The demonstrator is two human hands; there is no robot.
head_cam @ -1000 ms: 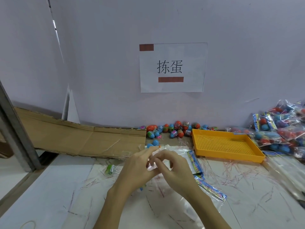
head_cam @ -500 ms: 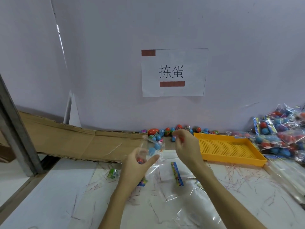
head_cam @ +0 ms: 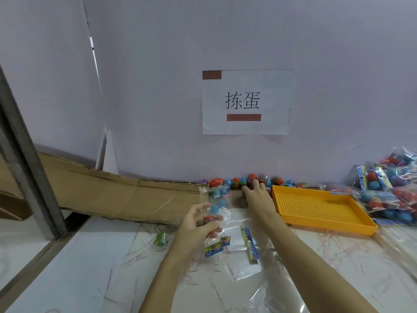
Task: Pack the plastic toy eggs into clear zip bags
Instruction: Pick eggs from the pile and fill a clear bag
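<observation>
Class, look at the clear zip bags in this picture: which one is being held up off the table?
The upright bag gripped by the left hand, with eggs inside. The empty bag lies flat; the filled bags sit piled at right.

Your open lane: bare table (head_cam: 90,256) front left. Blocked: wall (head_cam: 158,86) behind the eggs (head_cam: 237,182); tray (head_cam: 316,208) right; packed bags (head_cam: 392,190) far right; cardboard (head_cam: 101,193) left.
</observation>
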